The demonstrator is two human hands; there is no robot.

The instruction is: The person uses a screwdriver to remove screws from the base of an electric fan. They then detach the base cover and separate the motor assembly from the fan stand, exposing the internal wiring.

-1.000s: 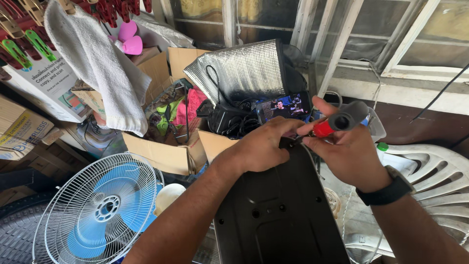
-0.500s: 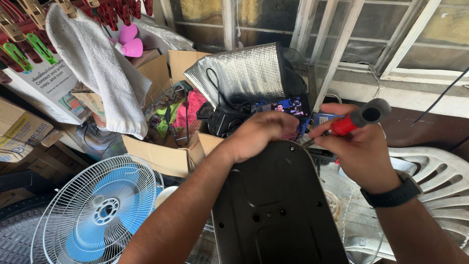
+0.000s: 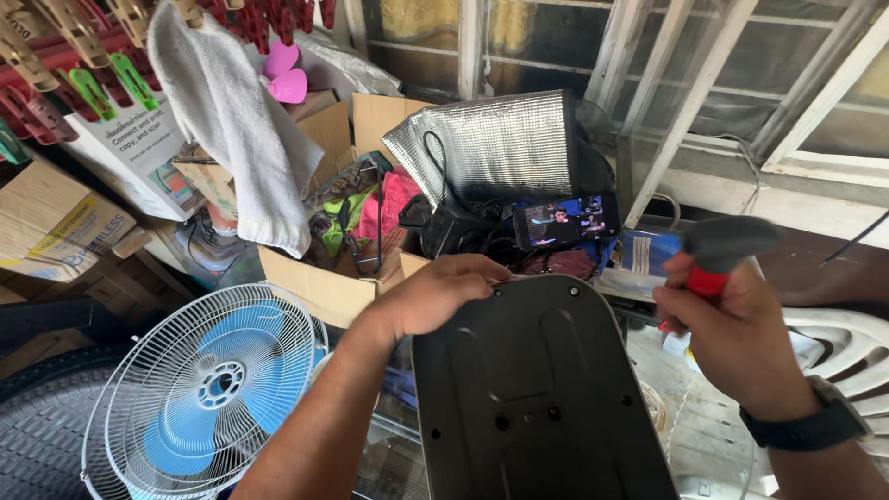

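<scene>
one black plastic base plate (image 3: pixel 532 389) at centre, tilted up. one red-handled screwdriver (image 3: pixel 715 259). one blue fan (image 3: pixel 208 389) lower left. left hand (image 3: pixel 435 294) grips plate's top-left edge, fingers curled over. right hand (image 3: pixel 736 333) fisted around screwdriver, right of plate, apart.

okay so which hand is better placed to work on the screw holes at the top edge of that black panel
Right, probably. The right hand grips the red-handled screwdriver just beside the black panel, while the left hand clasps the panel's top edge, steadying it.
</scene>
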